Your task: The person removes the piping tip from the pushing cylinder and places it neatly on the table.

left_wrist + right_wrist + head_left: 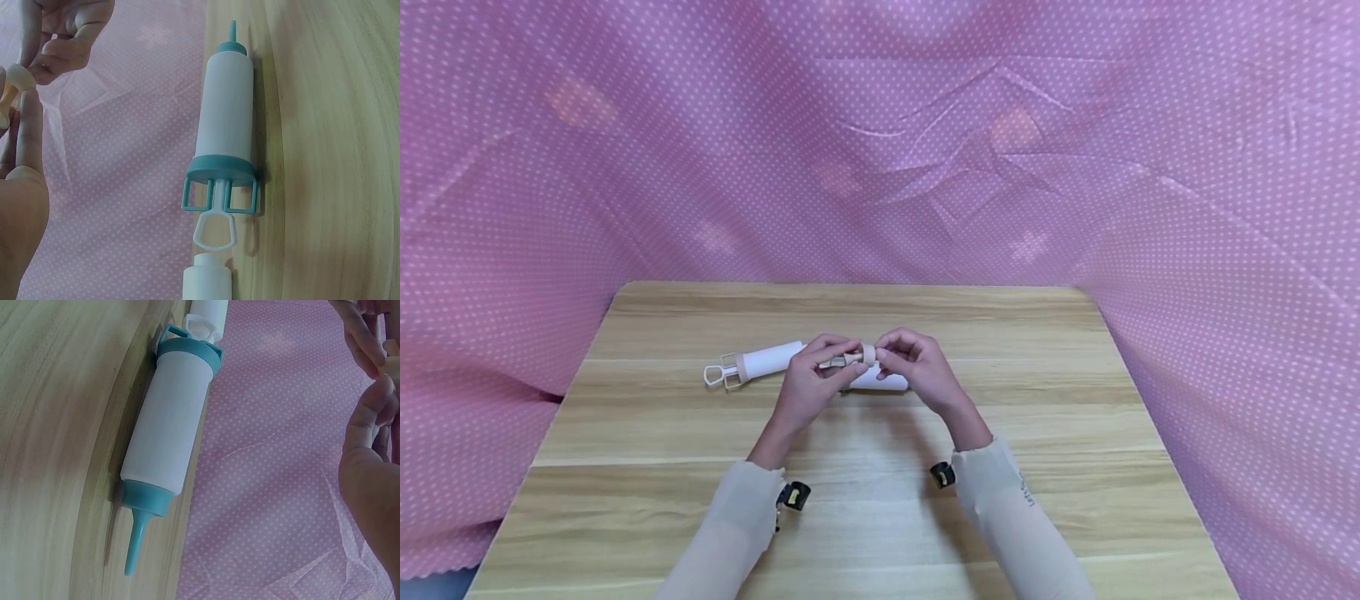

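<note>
In the head view, my left hand [808,385] holds a small beige nozzle cap [869,354] between thumb and fingers, above the table. A narrow piece extends leftward from the cap, partly covered by the fingers. My right hand [927,372] pinches the cap's right side with thumb and forefinger. Below the hands lies a white syringe-like dispenser [225,106] with a teal collar, a teal pointed nozzle and a white loop handle. To the left, a second white dispenser [769,360] with a beige collar lies on its side; its bare white neck [207,260] shows in the left wrist view.
The wood-grain table [647,500] has rounded far corners. Pink dotted cloth [880,208] hangs behind it and along both sides. A black wrist camera [794,496] sits by the left sleeve, another [942,475] by the right.
</note>
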Action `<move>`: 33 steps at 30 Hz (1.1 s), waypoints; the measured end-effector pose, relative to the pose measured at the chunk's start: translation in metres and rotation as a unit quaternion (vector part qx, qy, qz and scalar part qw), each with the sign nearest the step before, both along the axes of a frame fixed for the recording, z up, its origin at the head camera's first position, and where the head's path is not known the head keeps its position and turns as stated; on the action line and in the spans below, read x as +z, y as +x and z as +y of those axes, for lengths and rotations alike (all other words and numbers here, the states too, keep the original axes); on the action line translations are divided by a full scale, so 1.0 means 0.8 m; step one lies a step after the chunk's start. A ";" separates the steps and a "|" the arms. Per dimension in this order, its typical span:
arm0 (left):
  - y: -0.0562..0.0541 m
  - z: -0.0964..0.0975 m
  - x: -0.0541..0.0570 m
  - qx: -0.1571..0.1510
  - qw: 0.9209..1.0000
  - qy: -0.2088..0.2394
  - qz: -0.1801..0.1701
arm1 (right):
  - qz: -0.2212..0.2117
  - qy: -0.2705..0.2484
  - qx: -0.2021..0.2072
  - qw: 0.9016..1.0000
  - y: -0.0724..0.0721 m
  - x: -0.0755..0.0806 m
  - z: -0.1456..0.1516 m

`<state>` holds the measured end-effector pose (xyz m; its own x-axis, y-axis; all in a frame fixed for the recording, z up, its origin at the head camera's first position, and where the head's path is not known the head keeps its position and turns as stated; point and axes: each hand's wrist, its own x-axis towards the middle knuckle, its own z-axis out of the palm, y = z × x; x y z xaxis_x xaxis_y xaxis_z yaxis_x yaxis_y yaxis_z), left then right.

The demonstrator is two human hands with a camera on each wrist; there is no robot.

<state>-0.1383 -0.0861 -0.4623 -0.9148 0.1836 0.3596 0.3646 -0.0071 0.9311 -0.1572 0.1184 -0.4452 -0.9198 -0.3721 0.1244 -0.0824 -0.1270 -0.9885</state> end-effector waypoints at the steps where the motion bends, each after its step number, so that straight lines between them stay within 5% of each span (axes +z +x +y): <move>1: 0.000 0.000 0.000 0.001 1.000 0.000 0.000 | -0.001 -0.001 -0.001 1.000 0.000 0.000 0.000; 33: -0.002 -0.001 -0.003 0.006 1.000 0.008 0.004 | -0.020 -0.002 0.038 0.999 -0.001 -0.003 -0.008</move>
<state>-0.1397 -0.0871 -0.4648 -0.9139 0.1658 0.3707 0.3730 -0.0177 0.9276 -0.1578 0.1123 -0.4479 -0.8928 -0.4412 0.0907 -0.0333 -0.1362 -0.9901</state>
